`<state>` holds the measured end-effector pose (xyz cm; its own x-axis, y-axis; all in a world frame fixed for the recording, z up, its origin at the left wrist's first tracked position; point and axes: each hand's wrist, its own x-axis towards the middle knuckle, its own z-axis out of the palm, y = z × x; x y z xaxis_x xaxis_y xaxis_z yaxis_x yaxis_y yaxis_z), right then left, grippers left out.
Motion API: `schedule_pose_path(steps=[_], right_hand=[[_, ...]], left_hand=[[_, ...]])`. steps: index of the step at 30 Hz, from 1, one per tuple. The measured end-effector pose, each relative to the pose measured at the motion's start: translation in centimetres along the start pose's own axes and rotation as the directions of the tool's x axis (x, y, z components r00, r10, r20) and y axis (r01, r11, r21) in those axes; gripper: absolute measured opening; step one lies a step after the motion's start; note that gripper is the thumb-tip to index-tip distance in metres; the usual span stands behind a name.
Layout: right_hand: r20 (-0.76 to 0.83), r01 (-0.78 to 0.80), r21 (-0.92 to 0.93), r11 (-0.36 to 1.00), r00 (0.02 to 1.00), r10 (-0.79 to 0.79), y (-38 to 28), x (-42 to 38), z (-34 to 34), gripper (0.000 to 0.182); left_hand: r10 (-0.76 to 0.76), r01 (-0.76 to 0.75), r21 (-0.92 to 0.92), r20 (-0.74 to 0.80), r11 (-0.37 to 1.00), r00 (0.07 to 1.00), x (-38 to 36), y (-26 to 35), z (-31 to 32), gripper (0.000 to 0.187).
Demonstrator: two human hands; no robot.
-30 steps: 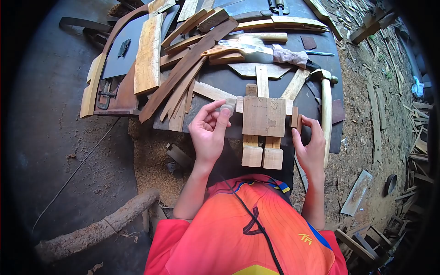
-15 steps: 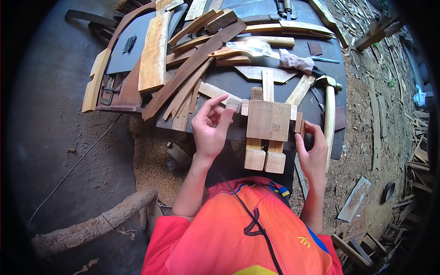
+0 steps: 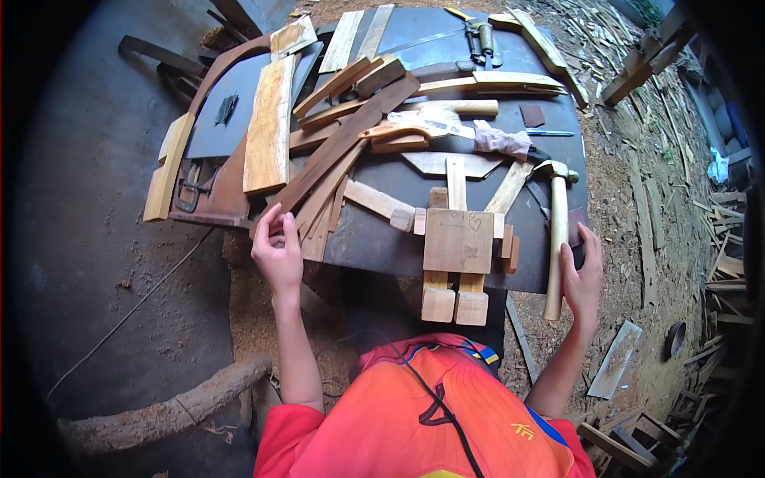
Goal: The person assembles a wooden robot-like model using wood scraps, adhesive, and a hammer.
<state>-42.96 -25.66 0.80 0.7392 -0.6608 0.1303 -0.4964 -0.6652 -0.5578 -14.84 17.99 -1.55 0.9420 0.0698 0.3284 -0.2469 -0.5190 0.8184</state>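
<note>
A square wooden block (image 3: pixel 457 240) lies at the table's front edge, with wood strips spreading from it like arms and a neck, and two short blocks (image 3: pixel 471 307) below like feet. My left hand (image 3: pixel 279 248) is at the lower ends of the dark brown strips (image 3: pixel 339 143), thumb and fingers apart, with nothing visible in it. My right hand (image 3: pixel 583 272) is beside the handle of the hammer (image 3: pixel 556 239), fingers apart around the table's right edge. Whether it touches the handle is unclear. Small brown pieces (image 3: pixel 510 253) stand right of the square block.
On the dark table (image 3: pixel 382 247) are a wide plank (image 3: pixel 268 126), a saw with an orange handle (image 3: pixel 398 130), a clamp (image 3: pixel 484 46) and a second clamp (image 3: pixel 191 193) at left. A thick branch (image 3: pixel 171 410) lies lower left; wood scraps cover the ground at right.
Both hands have moved apart: my left hand leftward to the strips, my right hand rightward past the hammer handle. The view has shifted, so the block figure appears lower.
</note>
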Motion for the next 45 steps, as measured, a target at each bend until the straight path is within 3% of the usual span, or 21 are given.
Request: schedule_pose_path(steps=[5, 7, 9, 13, 16, 17, 19, 20, 24, 31, 33, 36, 42, 45], right_hand=[[-0.122, -0.001, 0.161, 0.987, 0.992, 0.021, 2.9, 0.3, 1.8, 0.044], [-0.150, 0.022, 0.136, 0.990, 0.989, -0.001, 2.9, 0.2, 2.3, 0.042], [-0.162, 0.041, 0.143, 0.989, 0.987, -0.017, 3.3, 0.1, 2.8, 0.041], [-0.203, 0.034, 0.327, 0.945, 0.978, 0.035, 4.5, 0.1, 3.6, 0.034], [-0.226, 0.102, 0.276, 0.956, 0.973, -0.039, 4.6, 0.1, 3.9, 0.033], [-0.230, 0.118, 0.263, 0.958, 0.971, -0.057, 4.7, 0.1, 4.0, 0.033], [-0.230, 0.119, 0.279, 0.953, 0.972, -0.054, 4.5, 0.2, 3.9, 0.032], [-0.229, 0.116, 0.286, 0.951, 0.972, -0.049, 4.5, 0.2, 4.0, 0.032], [-0.240, 0.114, 0.270, 0.956, 0.970, -0.048, 4.7, 0.3, 4.1, 0.031], [-0.248, 0.105, 0.250, 0.963, 0.968, -0.041, 5.0, 0.3, 4.4, 0.031], [-0.229, 0.081, 0.269, 0.960, 0.973, -0.018, 5.1, 0.4, 4.4, 0.032], [-0.242, 0.100, 0.254, 0.962, 0.970, -0.037, 5.1, 0.3, 4.4, 0.031], [-0.225, 0.085, 0.256, 0.963, 0.974, -0.026, 4.9, 0.4, 4.3, 0.031], [-0.234, 0.086, 0.232, 0.969, 0.972, -0.030, 4.8, 0.4, 4.3, 0.030]], left_hand=[[0.070, -0.075, 0.141, 0.042, 0.987, 0.997, -1.2, 0.5, 0.8, 0.025], [0.114, -0.126, 0.207, 0.070, 0.970, 0.991, -1.6, 1.1, 1.3, 0.024], [0.121, -0.129, 0.161, 0.060, 0.979, 0.991, -1.7, 1.1, 1.9, 0.024], [0.159, -0.164, 0.146, 0.050, 0.976, 0.986, -1.1, 1.7, 2.6, 0.022], [0.286, -0.287, 0.173, 0.032, 0.942, 0.958, 0.6, 1.3, 3.0, 0.022], [0.264, -0.271, 0.170, 0.064, 0.947, 0.963, 1.4, 0.5, 3.0, 0.027], [0.337, -0.361, 0.403, 0.132, 0.841, 0.932, 3.5, 0.7, 2.2, 0.035], [0.286, -0.355, 0.453, 0.214, 0.818, 0.934, 4.5, -0.1, 1.7, 0.047], [0.259, -0.429, 0.395, 0.414, 0.812, 0.873, 6.5, -1.0, 0.6, 0.059], [0.387, -0.487, 0.272, 0.349, 0.830, 0.854, 3.0, -0.8, 2.4, 0.031], [0.370, -0.488, 0.268, 0.389, 0.831, 0.844, 1.4, -0.7, 2.9, 0.028], [0.408, -0.502, 0.309, 0.321, 0.808, 0.855, 0.6, -0.6, 3.3, 0.022], [0.376, -0.430, 0.316, 0.219, 0.846, 0.900, -0.4, -1.1, 4.6, 0.010], [0.319, -0.343, 0.164, 0.159, 0.925, 0.934, -0.7, -1.0, 4.3, 0.007]])
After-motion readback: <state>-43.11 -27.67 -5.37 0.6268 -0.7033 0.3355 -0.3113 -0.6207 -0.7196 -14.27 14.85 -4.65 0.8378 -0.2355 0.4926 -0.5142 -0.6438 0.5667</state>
